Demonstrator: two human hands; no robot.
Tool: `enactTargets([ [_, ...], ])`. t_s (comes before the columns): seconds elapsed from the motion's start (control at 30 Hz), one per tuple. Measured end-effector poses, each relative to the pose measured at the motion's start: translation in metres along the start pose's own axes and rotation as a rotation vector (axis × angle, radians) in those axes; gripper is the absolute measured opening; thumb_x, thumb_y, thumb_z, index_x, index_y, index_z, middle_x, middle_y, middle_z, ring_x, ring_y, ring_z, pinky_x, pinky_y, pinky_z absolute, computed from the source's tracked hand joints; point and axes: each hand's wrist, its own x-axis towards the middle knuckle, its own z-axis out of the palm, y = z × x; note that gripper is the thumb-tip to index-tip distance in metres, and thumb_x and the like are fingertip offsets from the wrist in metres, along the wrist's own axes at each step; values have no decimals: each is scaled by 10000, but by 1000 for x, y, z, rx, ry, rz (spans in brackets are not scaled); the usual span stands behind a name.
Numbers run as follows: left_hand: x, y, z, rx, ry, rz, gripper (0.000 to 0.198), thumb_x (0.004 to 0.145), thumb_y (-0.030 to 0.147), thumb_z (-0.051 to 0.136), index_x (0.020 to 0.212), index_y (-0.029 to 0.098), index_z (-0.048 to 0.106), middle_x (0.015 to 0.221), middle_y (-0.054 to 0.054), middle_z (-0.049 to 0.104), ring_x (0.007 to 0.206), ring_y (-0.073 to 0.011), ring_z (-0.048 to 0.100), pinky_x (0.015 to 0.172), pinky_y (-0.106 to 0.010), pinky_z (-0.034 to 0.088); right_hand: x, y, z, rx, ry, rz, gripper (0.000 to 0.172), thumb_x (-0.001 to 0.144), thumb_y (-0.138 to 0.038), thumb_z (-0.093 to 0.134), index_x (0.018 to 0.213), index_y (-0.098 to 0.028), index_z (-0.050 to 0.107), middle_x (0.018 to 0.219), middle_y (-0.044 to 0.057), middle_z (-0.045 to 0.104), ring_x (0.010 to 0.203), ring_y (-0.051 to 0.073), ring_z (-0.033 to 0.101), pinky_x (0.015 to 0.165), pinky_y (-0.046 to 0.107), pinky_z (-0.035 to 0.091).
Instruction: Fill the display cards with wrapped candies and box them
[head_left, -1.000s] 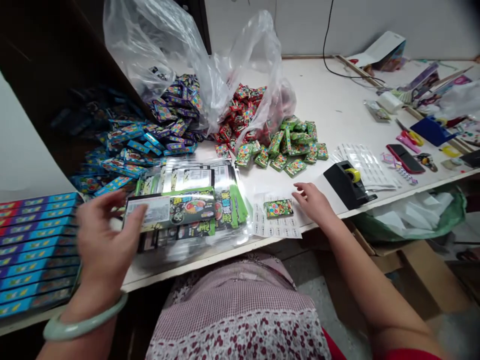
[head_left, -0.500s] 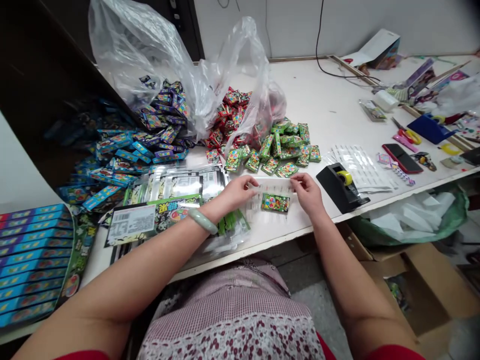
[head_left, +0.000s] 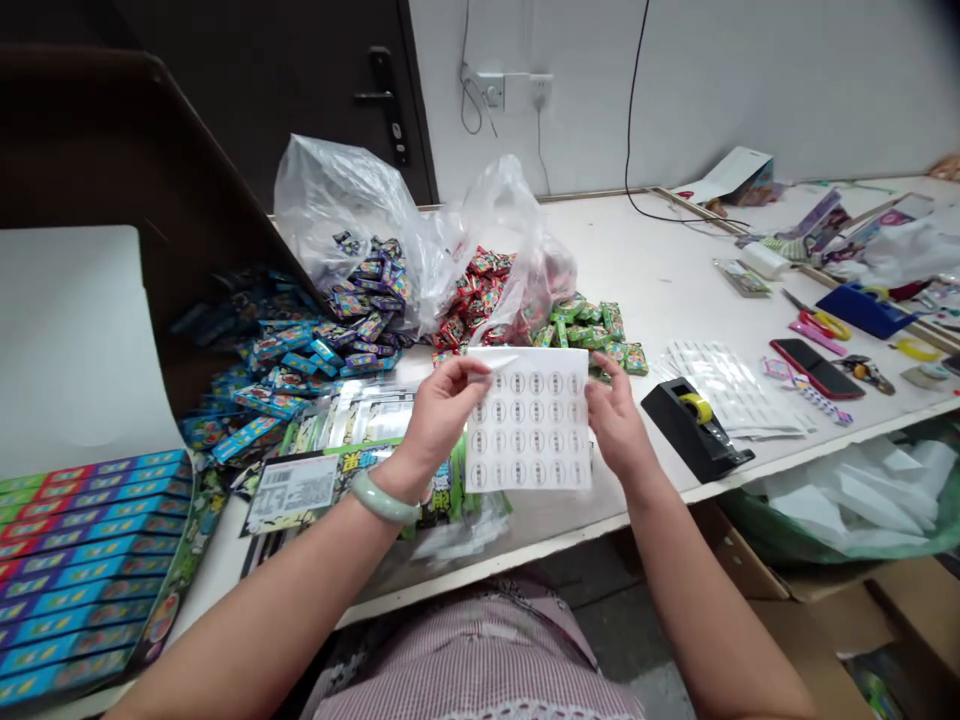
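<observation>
Both my hands hold up a white sheet of small round stickers (head_left: 531,420) above the table's front edge. My left hand (head_left: 441,405) pinches its upper left corner, which curls over. My right hand (head_left: 616,420) grips the sheet's right edge. Behind the sheet lie green candy packets (head_left: 609,328), red packets (head_left: 480,290) spilling from a clear plastic bag (head_left: 517,220), and purple and blue packets (head_left: 360,310). Printed pouches (head_left: 330,480) lie under my left wrist.
A black tape dispenser (head_left: 694,425) stands right of my hands, with more sticker sheets (head_left: 731,375) beyond it. A red phone (head_left: 814,368), scissors (head_left: 821,325) and a blue tray (head_left: 862,308) lie far right. Stacked blue boxes (head_left: 82,570) sit at the left. Cardboard boxes (head_left: 847,590) stand below.
My left hand let go of a pouch and came across to the sticker sheet. Both hands lifted the sheet off the table and turned it upright; the view tilted upward.
</observation>
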Motion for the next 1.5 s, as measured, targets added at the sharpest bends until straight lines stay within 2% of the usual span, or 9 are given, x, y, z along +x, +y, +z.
enactTargets([
  [0.27, -42, 4, -32, -3, 1, -152, 220, 704, 246, 708, 911, 190, 659, 816, -3, 664, 718, -135, 596, 648, -247, 461, -43, 0, 33, 21, 4, -45, 480, 787, -389, 639, 1204, -306, 416, 808, -13, 611, 743, 173, 630, 664, 300, 509],
  [0.43, -53, 4, -43, 6, 5, -152, 237, 701, 221, 702, 936, 191, 694, 843, -12, 688, 734, -133, 607, 656, -246, 481, -53, -3, 40, -122, -19, -107, 674, 834, -363, 581, 1436, -323, 282, 782, -10, 591, 717, 178, 608, 667, 322, 520],
  [0.63, -57, 4, -48, -199, 0, -283, 275, 656, 224, 770, 917, 181, 696, 809, -15, 689, 681, -120, 610, 634, -249, 498, -59, 1, 41, -48, 0, -42, 222, 806, -331, 610, 1011, -247, 619, 813, 10, 629, 705, 160, 594, 642, 297, 506],
  [0.73, -61, 6, -49, -193, -35, -333, 329, 678, 243, 772, 990, 181, 693, 865, -32, 699, 716, -127, 623, 667, -268, 514, -61, -3, 40, -19, -53, 98, 278, 799, -382, 640, 1029, -226, 649, 917, 47, 684, 780, 190, 634, 704, 344, 541],
  [0.9, -71, 10, -49, 140, -49, -118, 330, 741, 233, 732, 1067, 207, 683, 1001, -50, 677, 904, -182, 619, 782, -323, 531, -67, -13, 38, -187, -45, -30, 350, 768, -347, 707, 1089, -220, 655, 1037, 69, 692, 808, 187, 628, 775, 370, 536],
  [1.03, -73, 13, -50, 466, 4, 133, 102, 817, 235, 665, 909, 225, 710, 911, -41, 592, 925, -203, 569, 775, -341, 532, -70, -19, 34, -402, -17, -178, 211, 810, -320, 674, 991, -215, 695, 936, 54, 683, 741, 170, 587, 745, 359, 508],
  [1.13, -74, 14, -53, 509, 6, 190, 37, 806, 242, 677, 812, 210, 695, 1121, -75, 542, 1084, -242, 516, 752, -317, 527, -70, -21, 30, -460, -27, -278, 115, 807, -313, 679, 867, -221, 713, 868, 46, 625, 820, 189, 580, 796, 371, 486],
  [1.3, -77, 13, -54, 80, -189, -158, 152, 800, 286, 691, 930, 214, 662, 867, -26, 639, 738, -139, 586, 611, -241, 486, -70, -21, 29, -223, -107, -127, 165, 782, -379, 697, 787, -217, 664, 913, 47, 622, 876, 193, 601, 783, 339, 497],
  [1.5, -78, 8, -47, -81, -29, -268, 186, 660, 248, 794, 801, 197, 683, 711, 31, 632, 606, -79, 545, 572, -190, 441, -76, -26, 41, 0, -112, 76, 231, 747, -397, 718, 750, -201, 598, 627, -23, 596, 560, 118, 529, 524, 238, 440],
])
